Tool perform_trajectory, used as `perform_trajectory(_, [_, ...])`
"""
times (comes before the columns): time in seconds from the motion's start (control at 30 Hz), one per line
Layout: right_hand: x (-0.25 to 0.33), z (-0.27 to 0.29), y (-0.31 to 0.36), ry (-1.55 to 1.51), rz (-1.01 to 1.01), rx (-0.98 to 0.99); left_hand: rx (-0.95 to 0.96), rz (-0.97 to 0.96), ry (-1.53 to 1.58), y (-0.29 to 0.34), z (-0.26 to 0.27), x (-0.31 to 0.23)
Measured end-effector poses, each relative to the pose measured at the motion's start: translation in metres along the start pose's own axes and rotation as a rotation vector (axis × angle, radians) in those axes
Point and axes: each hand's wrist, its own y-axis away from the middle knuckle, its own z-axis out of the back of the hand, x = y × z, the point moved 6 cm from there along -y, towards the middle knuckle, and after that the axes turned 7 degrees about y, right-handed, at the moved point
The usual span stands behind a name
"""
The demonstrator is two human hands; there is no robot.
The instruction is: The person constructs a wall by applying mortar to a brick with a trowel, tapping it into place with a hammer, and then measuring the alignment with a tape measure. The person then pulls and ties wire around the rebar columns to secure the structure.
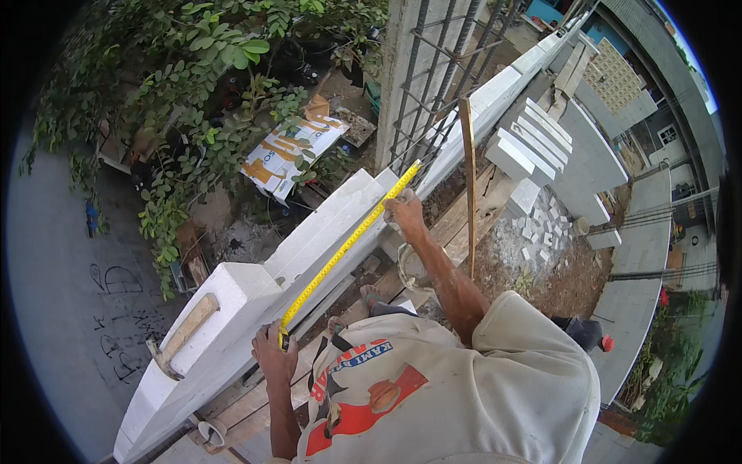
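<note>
Both hands on yellow tape, white blocks alongside

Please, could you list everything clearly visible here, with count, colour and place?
Block wall: one, white, centre, diagonal
Tape measure: one, yellow, stretched along wall
Hammer: one, brown-handled, on wall, left
Column: one, grey, top centre
Steel bars: several, dark, beside column
Wooden strip: one, brown, right of centre
Planks: several, brown, right of wall
Loose blocks: several, white, upper right
Block fragments: many, white, right of planks
Bucket: one, pale, right of wall
Sheet: one, white-brown, beyond wall
Plants: several, green, upper left
Shirt: one, pale, printed, lower centre
Left hand: one, bare, at tape's near end
Right hand: one, bare, near tape's far end
</note>
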Motion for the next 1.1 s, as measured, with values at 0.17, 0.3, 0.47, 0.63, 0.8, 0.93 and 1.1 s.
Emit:
perform_trajectory(0.17, [-0.027, 0.033, 0.045, -0.077, -0.079, 0.103, 0.278, 0.007, 0.311, 0.021, -0.038, 0.041])
perform_trajectory(0.3, [-0.041, 0.024, 0.091, -0.019, -0.144, 0.308, 0.408, 0.027, 0.560, 0.031, -0.090, 0.093])
perform_trajectory(0.47, [-0.053, -0.014, 0.154, 0.213, -0.147, 0.511, 0.500, 0.023, 0.543, -0.013, -0.093, 0.013])
perform_trajectory(0.63, [-0.076, -0.054, 0.193, 0.124, -0.309, 0.644, 0.586, -0.005, 0.722, -0.030, -0.093, -0.056])
perform_trajectory(0.8, [-0.117, -0.055, 0.196, 0.255, -0.453, 0.698, 0.578, 0.000, 0.669, -0.038, -0.106, -0.077])
perform_trajectory(0.93, [-0.112, -0.038, 0.193, 0.319, -0.496, 0.785, 0.624, 0.080, 0.832, -0.034, -0.108, -0.076])
perform_trajectory(1.1, [-0.071, -0.059, 0.209, 0.231, -0.397, 0.959, 0.575, 0.326, 1.314, -0.025, -0.135, -0.045])
